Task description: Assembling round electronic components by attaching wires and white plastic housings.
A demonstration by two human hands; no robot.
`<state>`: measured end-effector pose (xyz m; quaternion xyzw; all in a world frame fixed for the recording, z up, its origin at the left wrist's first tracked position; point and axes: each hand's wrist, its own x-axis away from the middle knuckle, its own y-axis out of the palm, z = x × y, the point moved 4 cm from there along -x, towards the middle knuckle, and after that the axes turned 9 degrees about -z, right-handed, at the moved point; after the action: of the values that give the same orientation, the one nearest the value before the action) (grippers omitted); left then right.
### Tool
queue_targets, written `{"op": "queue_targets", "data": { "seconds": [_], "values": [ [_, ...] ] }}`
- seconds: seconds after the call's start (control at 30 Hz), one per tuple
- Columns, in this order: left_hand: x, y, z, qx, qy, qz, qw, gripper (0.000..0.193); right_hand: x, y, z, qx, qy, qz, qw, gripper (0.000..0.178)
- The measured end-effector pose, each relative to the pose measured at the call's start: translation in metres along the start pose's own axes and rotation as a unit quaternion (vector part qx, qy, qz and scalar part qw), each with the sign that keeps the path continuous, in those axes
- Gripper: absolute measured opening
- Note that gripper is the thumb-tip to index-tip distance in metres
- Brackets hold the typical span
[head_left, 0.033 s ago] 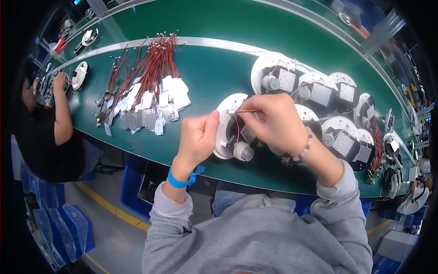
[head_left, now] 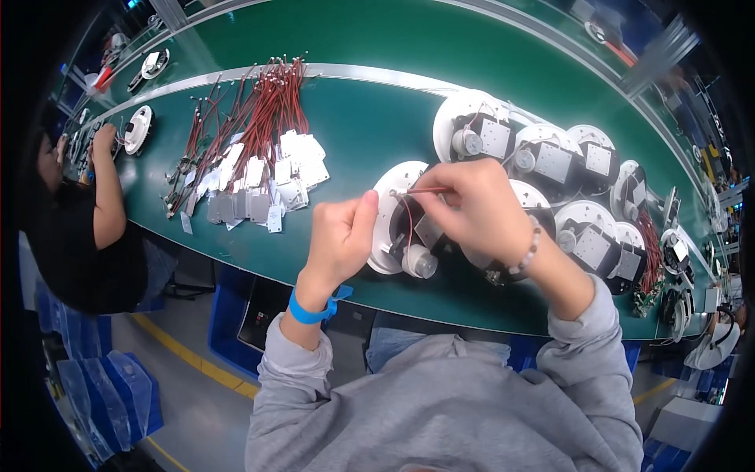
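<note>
Two bare hands meet over a white round unit (head_left: 383, 228), which sits on a green table (head_left: 346, 118) between them. The right hand (head_left: 476, 208) pinches red wire (head_left: 429, 189) between thumb and fingertips; just left of that pinch, a small pale connector (head_left: 399, 192) shows near the unit's upper part. The left hand (head_left: 338, 240) is curled, its thumb raised at the unit's left edge; whether it grips or only steadies the rim, I cannot tell. A clear-ended motor (head_left: 420, 262) sits below the right hand's fingertips.

To seat the connector well, it seems best to hold close behind its housing, keep it in line, press evenly and avoid pulling on the wire, with the left hand bracing the rim. The thin lead running down toward the motor should be kept from snagging.

Hidden: the right hand covers much of the unit's right side and the wire's far end. The left hand's curled fingers conceal whatever may be inside. The connector's mating part is too small to make out.
</note>
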<state>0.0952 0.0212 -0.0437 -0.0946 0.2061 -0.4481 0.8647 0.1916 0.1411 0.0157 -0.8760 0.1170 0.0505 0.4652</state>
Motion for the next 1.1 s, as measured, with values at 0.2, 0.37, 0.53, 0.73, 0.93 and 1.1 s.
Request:
{"op": "queue_targets", "data": {
  "seconds": [0.2,0.37,0.53,0.73,0.93,1.1],
  "values": [
    [0.000,-0.001,0.001,-0.032,0.024,-0.015,0.999,0.032,-0.009,0.000,0.000,-0.013,-0.026,-0.049,0.998,0.011],
    [-0.002,-0.001,0.007,-0.061,0.047,-0.047,0.996,0.023,-0.018,-0.006,0.006,-0.013,-0.031,-0.125,0.992,0.012],
    [-0.004,0.002,0.006,-0.013,0.044,-0.028,0.999,0.019,-0.016,0.000,-0.009,0.094,-0.075,-0.049,0.992,0.006],
    [-0.006,0.004,0.010,-0.024,0.069,-0.027,0.997,0.020,-0.007,0.007,-0.020,0.223,-0.076,-0.004,0.972,0.005],
    [-0.009,0.006,0.008,-0.064,0.058,-0.036,0.996,0.021,-0.025,-0.001,-0.009,0.137,-0.055,-0.046,0.988,0.009],
    [-0.009,0.009,0.005,-0.038,0.065,-0.025,0.997,0.021,-0.020,0.005,0.000,0.048,-0.031,-0.023,0.998,0.013]
  ]
}}
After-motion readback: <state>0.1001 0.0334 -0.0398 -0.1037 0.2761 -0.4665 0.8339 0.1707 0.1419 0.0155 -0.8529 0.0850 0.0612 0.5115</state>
